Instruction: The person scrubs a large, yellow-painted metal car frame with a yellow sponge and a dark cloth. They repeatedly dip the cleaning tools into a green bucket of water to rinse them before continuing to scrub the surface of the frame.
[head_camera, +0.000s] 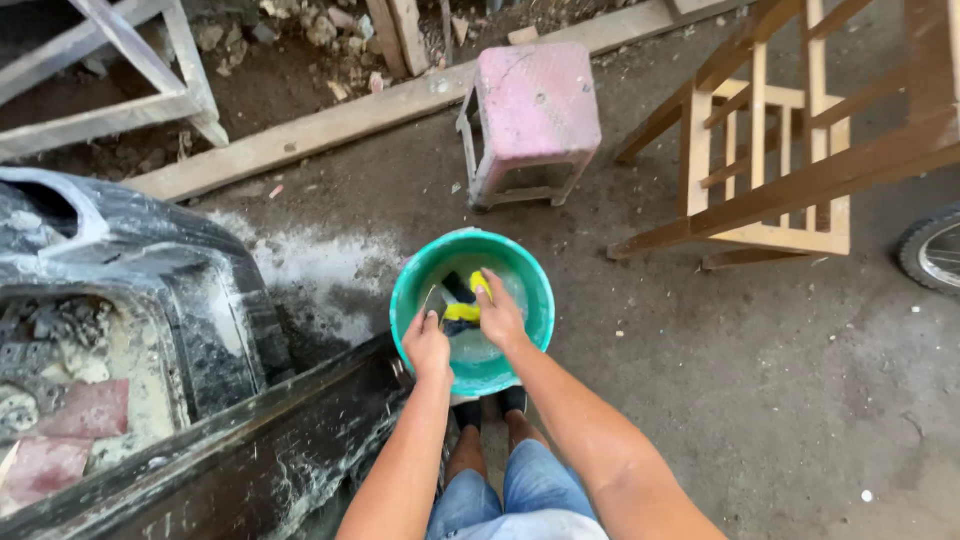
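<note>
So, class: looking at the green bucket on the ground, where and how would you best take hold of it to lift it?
Grip the green bucket by its rim, one hand on each side, coming from above. It stands upright with water inside, and no handle is clearly visible. The left hand and right hand are in it with a yellow sponge, so the near rim is closest.

stool (537, 110) behind bucket (415, 285), sponge (463, 312) in bucket

Both hands inside green basin (410, 300) holding water. Right hand (500, 318): fingers (488, 285) pressed on yellow sponge (463, 312). Left hand (427, 345): fingers (430, 322) just beside sponge, grip unclear. Dark object (458, 288) just beyond fingers. Pink stool (535, 110) farther beyond. Black car bumper (150, 270) well left of fingers. Wooden frame (770, 180) to right. Concrete floor (780, 380) underneath.
</note>
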